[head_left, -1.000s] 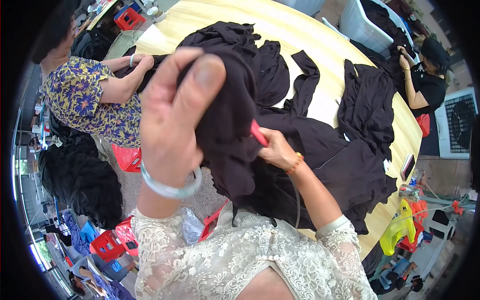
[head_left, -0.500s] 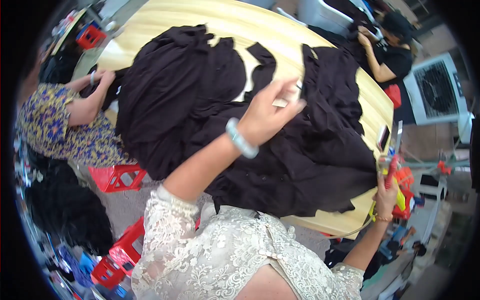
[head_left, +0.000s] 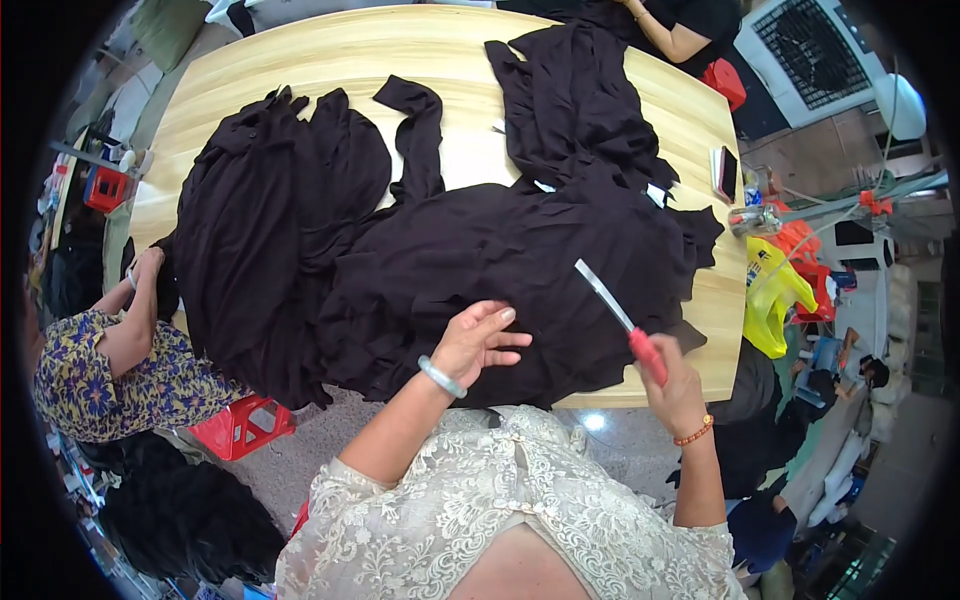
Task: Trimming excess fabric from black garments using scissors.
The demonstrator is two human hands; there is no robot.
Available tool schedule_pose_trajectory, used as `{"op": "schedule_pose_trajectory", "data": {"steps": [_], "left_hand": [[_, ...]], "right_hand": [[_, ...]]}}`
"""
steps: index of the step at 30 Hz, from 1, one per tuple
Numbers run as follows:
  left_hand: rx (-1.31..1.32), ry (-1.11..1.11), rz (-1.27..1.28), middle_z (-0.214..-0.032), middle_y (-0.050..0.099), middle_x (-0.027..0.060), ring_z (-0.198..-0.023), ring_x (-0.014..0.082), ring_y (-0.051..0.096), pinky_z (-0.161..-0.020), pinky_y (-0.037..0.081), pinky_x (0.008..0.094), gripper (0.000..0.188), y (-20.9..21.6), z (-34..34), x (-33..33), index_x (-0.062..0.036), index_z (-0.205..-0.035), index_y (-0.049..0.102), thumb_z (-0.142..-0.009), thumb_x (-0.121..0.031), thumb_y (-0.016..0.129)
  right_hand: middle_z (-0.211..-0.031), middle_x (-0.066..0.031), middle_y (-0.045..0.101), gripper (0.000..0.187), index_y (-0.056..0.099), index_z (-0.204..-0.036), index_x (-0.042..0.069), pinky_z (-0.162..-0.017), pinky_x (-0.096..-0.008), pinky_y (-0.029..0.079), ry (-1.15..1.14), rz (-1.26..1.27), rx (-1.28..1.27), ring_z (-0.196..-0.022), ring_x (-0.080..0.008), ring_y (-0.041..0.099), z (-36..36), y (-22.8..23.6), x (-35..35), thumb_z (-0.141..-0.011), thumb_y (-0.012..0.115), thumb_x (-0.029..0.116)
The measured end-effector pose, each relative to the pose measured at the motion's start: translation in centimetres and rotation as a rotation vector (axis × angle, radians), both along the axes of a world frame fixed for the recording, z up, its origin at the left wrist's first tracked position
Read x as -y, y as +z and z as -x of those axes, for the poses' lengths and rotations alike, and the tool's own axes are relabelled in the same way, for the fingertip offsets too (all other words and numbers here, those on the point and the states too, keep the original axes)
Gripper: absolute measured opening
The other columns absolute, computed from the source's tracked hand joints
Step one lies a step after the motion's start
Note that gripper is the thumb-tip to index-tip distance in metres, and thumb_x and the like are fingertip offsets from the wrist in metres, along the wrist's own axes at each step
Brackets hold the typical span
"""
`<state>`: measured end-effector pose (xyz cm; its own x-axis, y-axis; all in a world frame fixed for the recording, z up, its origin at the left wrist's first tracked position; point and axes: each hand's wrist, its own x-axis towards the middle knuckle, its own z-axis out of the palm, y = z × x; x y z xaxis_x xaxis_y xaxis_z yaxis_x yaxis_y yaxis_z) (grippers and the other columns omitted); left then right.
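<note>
My left hand (head_left: 480,345), with a pale bangle at its wrist, hovers over the near edge of the dark garment (head_left: 520,235). Its fingers are apart and hold nothing. To the right, my right hand (head_left: 675,390) is closed round the red handle of what look like scissors (head_left: 610,300). Their narrow metal blade points up and left over the cloth; the handle loops are mostly hidden by my fingers. The garment lies spread and creased across the table (head_left: 455,30). A small white piece (head_left: 656,195) shows on its right part.
Another dark cloth heap (head_left: 270,220) lies left, where a person in a flowered dress (head_left: 130,370) holds its edge. A dark strip (head_left: 420,130) lies at the back. A phone (head_left: 727,173) rests by the right edge, beside a yellow bag (head_left: 775,295). Red stools (head_left: 240,425) stand below.
My left hand has drawn back toward me and no longer holds a small white piece. My right hand has brought the scissors from the table's right edge over the cloth. The view has shifted.
</note>
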<state>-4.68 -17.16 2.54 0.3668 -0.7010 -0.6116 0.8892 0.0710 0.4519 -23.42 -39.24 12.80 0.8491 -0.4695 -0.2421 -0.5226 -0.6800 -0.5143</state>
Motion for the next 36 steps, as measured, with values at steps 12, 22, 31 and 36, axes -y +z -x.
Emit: {"op": "schedule_pose_trajectory", "data": {"steps": [12, 22, 31, 36], "left_hand": [[0.182, 0.2, -0.067, -0.08, 0.065, 0.0067, -0.066, 0.0152, 0.067, -0.057, 0.054, 0.0245, 0.01, -5.7, 1.4, 1.7, -0.0026, -0.089, 0.062, -0.086, -0.006, 0.071], [0.27, 0.34, -0.116, -0.07, 0.063, 0.001, -0.062, 0.0079, 0.057, -0.056, 0.042, 0.0204, 0.019, -5.3, -0.7, 1.0, -0.0115, -0.077, 0.055, -0.085, -0.01, 0.073], [0.626, 0.097, -0.181, -0.095, 0.067, -0.0009, -0.086, 0.0085, 0.062, -0.077, 0.048, 0.0244, 0.021, 1.3, -9.4, 3.6, -0.0079, -0.106, 0.063, -0.096, -0.026, 0.06], [0.861, -0.208, -0.318, -0.091, 0.062, 0.0031, -0.082, 0.0106, 0.059, -0.078, 0.05, 0.0262, 0.037, -1.9, -4.6, -2.1, 0.0001, -0.109, 0.061, -0.079, -0.014, 0.077]], "right_hand": [[-0.065, -0.0161, 0.061, 0.019, 0.055, -0.093, 0.005, -0.061, -0.0454, 0.049, 0.278, 0.007, -0.281, -0.065, -0.0362, 0.064, 3.7, 1.7, -1.4, -0.085, 0.065, 0.02], [-0.07, -0.0163, 0.062, 0.019, 0.055, -0.095, 0.007, -0.061, -0.0438, 0.049, 0.419, 0.002, -0.272, -0.067, -0.0364, 0.063, -1.9, 0.6, -1.5, -0.086, 0.066, 0.02], [-0.086, -0.0167, 0.064, 0.021, 0.055, -0.105, 0.005, -0.072, -0.0407, 0.05, 0.054, -0.228, 0.053, -0.082, -0.0358, 0.064, -3.8, -2.4, 0.7, -0.087, 0.063, 0.011], [-0.082, -0.0132, 0.064, 0.021, 0.056, -0.107, 0.004, -0.072, -0.0371, 0.051, 0.199, -0.051, 0.033, -0.079, -0.0298, 0.067, -2.5, -2.5, 0.7, -0.086, 0.06, 0.004]]}}
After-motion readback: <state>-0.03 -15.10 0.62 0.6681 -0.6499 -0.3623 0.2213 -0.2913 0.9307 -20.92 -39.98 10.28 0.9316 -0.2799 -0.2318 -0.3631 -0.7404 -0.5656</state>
